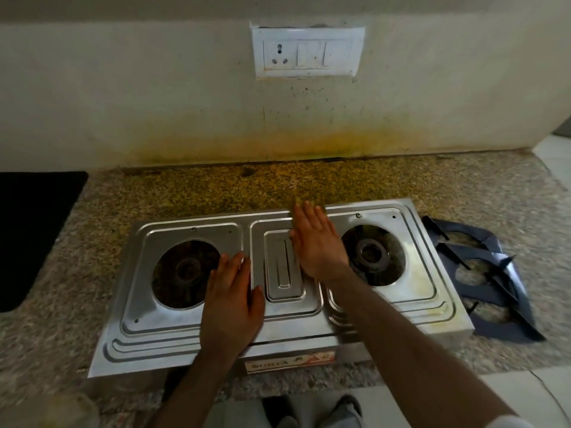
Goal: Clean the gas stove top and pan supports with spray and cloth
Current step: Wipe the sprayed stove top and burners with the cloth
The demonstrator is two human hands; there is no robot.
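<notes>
Across the middle of the head view: two-burner steel gas stove (191,335) on a speckled granite counter (463,186), set slightly askew, right end farther back. Left hand (230,307) flat on the stove top, fingers straight and together, fingertips at the rim of the left burner opening (185,273), thumb spread toward the centre panel (284,267); holding nothing. Right hand (318,242) palm down over the strip between centre panel and right burner (370,254), fingers straight and close, tips reaching the stove's back edge; empty too, though contact with the metal hard to tell through motion blur. Both forearms rising from the bottom of the frame, the right one crossing the stove's front right corner.

Both burner wells bare, no supports on them. Two dark pan supports (482,273) stacked crookedly on the counter just beside the stove's right end.

Yellowish staining on the counter strip behind the stove and on the wall base above it. White switch and socket plate (309,52) on the wall, upper centre. Black mat (34,230) at the left edge, well apart from the stove. Bare counter between them.
</notes>
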